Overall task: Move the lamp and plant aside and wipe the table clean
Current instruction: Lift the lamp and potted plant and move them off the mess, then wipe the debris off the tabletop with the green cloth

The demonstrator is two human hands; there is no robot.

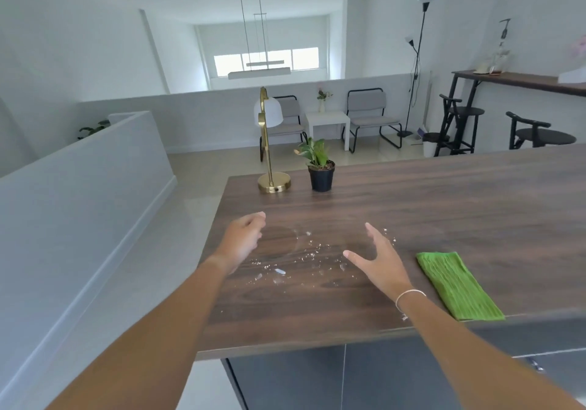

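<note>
Both forearms reached in from the bottom edge, two bare hands over the table (412, 206), neither holding anything. Left hand (242, 240) hovered near the table's left edge, fingers loosely curled inward, nothing in them. Right hand (379, 262) was spread wide, thumb out to the left, one thin bracelet (409, 295) on that wrist. Between and under the hands: a scatter of small white crumbs (301, 255) and one faint ring mark (285, 238) on the wood (too many bits to count). One green cloth (458, 286) lay flat just right of the right hand, its near end at the table's front edge, untouched. One brass lamp (269, 143) with white shade stood at the far left corner; one potted plant (320, 168) in a black pot just right of it, apart, not touching. Both stood well beyond the crumbs. Background: two grey chairs (367, 114), one white side table (328, 122) between them, one floor lamp (417, 60).
</note>
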